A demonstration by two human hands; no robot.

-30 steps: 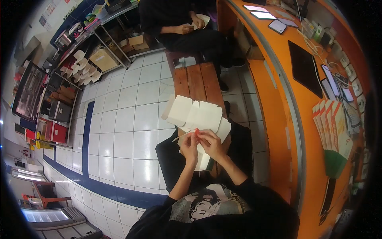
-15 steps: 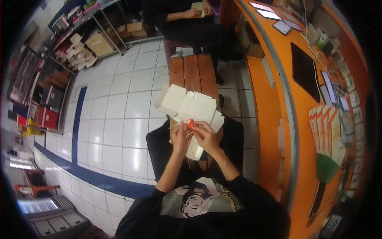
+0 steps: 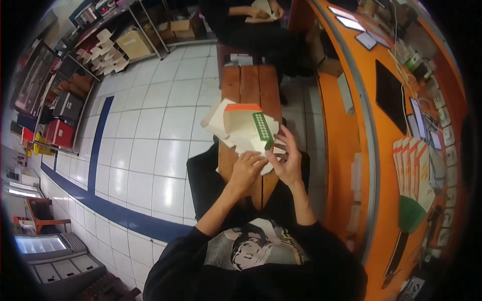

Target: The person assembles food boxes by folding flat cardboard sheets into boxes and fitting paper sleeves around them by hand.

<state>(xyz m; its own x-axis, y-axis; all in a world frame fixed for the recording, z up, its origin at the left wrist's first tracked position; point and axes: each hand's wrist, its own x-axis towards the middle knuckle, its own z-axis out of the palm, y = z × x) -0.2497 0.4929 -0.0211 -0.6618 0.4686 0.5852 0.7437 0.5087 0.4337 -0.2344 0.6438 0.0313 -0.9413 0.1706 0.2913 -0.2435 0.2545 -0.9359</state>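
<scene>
One part-folded carton [image 3: 238, 122] shows its pale inside, over the wooden bench [image 3: 248, 83]; right hand [image 3: 288, 164] at its green panel [image 3: 261, 129], fingers loosely spread, left hand [image 3: 244, 173] nearby, fingers' grip unclear

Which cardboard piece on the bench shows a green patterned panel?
The topmost piece, by the right hand; its green panel and orange edge set it apart from the plain pale pieces beneath.

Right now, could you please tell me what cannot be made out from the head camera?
Head view, all four:
Whatever lies beneath the left hand: hidden by the hand.
The head of the other person: cut off by the top edge.
Lettering on the red-and-white cartons: too small and blurred.
Content of the bright phone: too small, washed out.
</scene>
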